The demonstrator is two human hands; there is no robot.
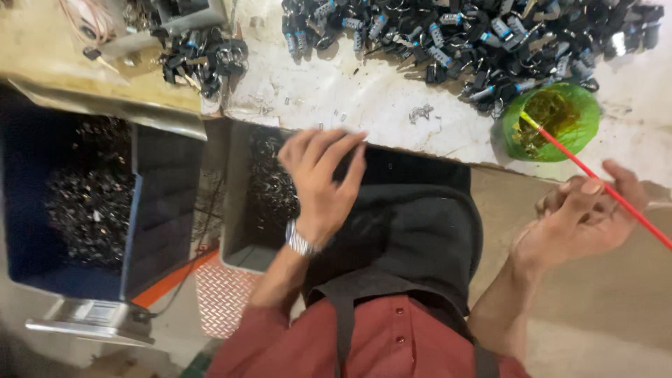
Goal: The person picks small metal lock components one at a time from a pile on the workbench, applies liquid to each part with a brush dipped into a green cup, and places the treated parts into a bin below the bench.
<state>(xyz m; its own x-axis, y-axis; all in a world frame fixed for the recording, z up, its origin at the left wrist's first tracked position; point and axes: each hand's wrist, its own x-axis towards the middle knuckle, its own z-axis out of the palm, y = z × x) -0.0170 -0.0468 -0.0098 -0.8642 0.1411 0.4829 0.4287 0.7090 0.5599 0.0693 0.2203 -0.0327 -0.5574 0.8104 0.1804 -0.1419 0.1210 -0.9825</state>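
One red stick (607,189) in right grip (584,220)

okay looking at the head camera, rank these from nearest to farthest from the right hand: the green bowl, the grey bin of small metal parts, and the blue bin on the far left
From the right hand, which holds a red stick:
1. Green bowl, just above it on the bench.
2. Grey bin, well to the left, past the left hand.
3. Blue bin, at the far left edge.

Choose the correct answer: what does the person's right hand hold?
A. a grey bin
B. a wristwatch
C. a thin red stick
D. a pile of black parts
C: the right hand grips a thin red stick, whose yellow tip reaches into the green bowl.
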